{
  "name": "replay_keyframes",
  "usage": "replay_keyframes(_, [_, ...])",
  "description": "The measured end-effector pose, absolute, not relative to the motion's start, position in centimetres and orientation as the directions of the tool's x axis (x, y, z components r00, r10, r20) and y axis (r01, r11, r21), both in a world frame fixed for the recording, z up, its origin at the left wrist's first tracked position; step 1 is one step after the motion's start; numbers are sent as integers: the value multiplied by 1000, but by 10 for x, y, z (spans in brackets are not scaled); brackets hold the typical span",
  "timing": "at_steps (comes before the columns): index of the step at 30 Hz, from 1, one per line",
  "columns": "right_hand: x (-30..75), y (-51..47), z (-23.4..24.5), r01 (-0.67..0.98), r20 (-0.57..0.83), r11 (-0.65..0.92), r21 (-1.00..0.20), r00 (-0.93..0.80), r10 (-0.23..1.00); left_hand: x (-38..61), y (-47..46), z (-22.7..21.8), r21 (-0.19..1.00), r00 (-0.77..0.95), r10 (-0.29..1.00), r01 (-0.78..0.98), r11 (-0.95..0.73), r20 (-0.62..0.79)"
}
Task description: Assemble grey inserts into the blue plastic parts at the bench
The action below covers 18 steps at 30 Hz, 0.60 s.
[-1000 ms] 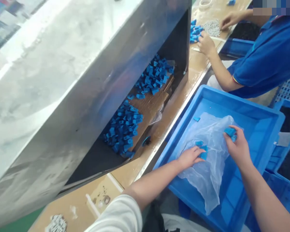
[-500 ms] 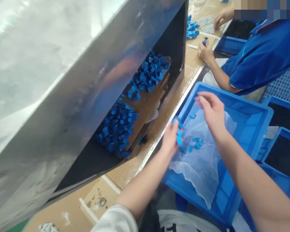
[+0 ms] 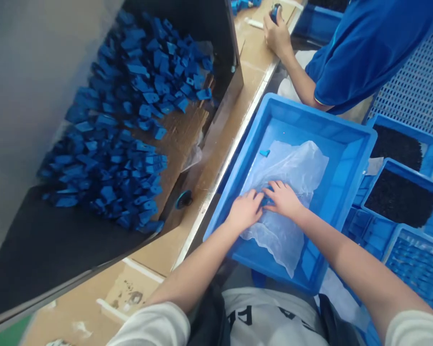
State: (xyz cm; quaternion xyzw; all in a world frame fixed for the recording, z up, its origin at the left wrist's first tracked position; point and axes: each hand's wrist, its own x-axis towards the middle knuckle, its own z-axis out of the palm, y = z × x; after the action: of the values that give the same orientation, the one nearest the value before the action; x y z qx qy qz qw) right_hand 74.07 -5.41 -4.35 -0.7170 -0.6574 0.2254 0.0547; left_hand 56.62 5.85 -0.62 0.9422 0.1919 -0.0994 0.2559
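Both hands are low over a clear plastic bag [image 3: 274, 235] that lies flat in a blue plastic bin [image 3: 350, 173]. My left hand [image 3: 245, 210] and my right hand [image 3: 283, 199] almost meet at the fingertips. Their curled fingers close around small blue plastic parts [image 3: 265, 198], which are mostly hidden beneath them. Farther up on the bag, one loose blue part [image 3: 264, 153] lies by itself.
Left of the bin, a dark open-fronted box [image 3: 216, 125] on the workbench [image 3: 250, 79] holds a large heap of blue parts [image 3: 130, 144]. A co-worker's hand [image 3: 277, 36] grips a small dark piece. Crates of black bits [image 3: 400, 192] stand at right.
My left hand, which held several blue parts over the bin's near-left side, has come down onto the bag. My right hand has lowered to meet it. The view has shifted.
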Motion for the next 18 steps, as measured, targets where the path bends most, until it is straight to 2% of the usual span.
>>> replay_keyframes(1, [736,-55,-48,932,-277,-96,-348,-5,961,563,51,-19,366,889,244,391,-844,-387])
replay_keyframes(3, [732,-58,-59,945,-299,-41,-324,-62,952,561,46,-40,306,859,168,346,-887,-483])
replay_keyframes(7, [738,-62,-78,942,-301,72,-328,-176,937,561,52,-66,332,864,115,307,-892,-490])
replay_keyframes(10, [747,-61,-82,933,-297,131,-336,-237,925,557,59,-74,406,857,118,354,-842,-502])
replay_keyframes(12, [751,-62,-82,936,-290,136,-324,-236,927,554,65,-76,536,864,147,424,-730,-482])
replay_keyframes(14, [753,-65,-82,940,-287,128,-316,-223,932,556,73,-73,717,880,233,473,-512,-414])
replay_keyframes(16, [755,-68,-83,938,-288,131,-321,-228,930,568,84,-65,854,847,397,466,-233,-354])
replay_keyframes(18, [756,-70,-84,933,-286,146,-330,-246,926,594,99,-55,902,771,561,421,-95,-301])
